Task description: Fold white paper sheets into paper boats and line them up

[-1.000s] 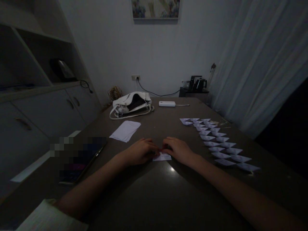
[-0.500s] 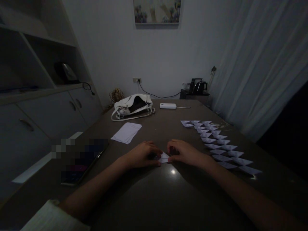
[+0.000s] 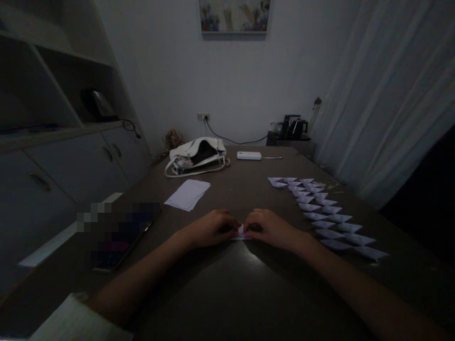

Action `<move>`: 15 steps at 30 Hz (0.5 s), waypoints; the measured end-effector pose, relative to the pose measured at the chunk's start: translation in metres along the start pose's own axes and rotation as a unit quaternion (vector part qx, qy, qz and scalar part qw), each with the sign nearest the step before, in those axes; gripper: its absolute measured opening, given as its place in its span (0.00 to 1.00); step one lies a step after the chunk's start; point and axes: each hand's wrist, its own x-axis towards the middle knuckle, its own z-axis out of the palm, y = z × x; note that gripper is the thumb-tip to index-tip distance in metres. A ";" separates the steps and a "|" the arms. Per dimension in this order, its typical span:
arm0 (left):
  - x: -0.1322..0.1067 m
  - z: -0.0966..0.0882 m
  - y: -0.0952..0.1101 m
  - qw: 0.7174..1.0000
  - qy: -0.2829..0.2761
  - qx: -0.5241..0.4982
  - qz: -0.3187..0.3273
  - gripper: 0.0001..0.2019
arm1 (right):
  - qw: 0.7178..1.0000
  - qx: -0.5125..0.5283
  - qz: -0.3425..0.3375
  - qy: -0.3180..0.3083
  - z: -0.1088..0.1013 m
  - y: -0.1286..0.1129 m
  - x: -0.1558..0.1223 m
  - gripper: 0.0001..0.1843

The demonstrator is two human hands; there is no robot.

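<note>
A small folded piece of white paper (image 3: 241, 232) lies on the dark table (image 3: 227, 284) between my two hands. My left hand (image 3: 212, 228) pinches its left side with curled fingers. My right hand (image 3: 268, 227) pinches its right side, fingertips meeting the left hand's. Most of the paper is hidden under the fingers. To the right, several folded white paper boats (image 3: 327, 213) lie in two rows running toward the table's right edge.
A stack of white paper sheets (image 3: 188, 194) lies left of centre. Behind it are a white handbag (image 3: 196, 154) and a white power bank (image 3: 249, 155) with a cable. A blurred-out dark object (image 3: 117, 232) rests at the left. Cabinets stand left, curtains right.
Both hands have closed in on the paper; it showed as a flat white piece, then a raised triangle, and is now almost covered by the fingertips. The camera shifted slightly.
</note>
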 end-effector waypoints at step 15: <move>0.004 0.014 -0.004 0.995 0.051 -0.034 -0.083 0.07 | 0.995 -0.005 0.063 0.072 0.018 0.002 0.004 0.03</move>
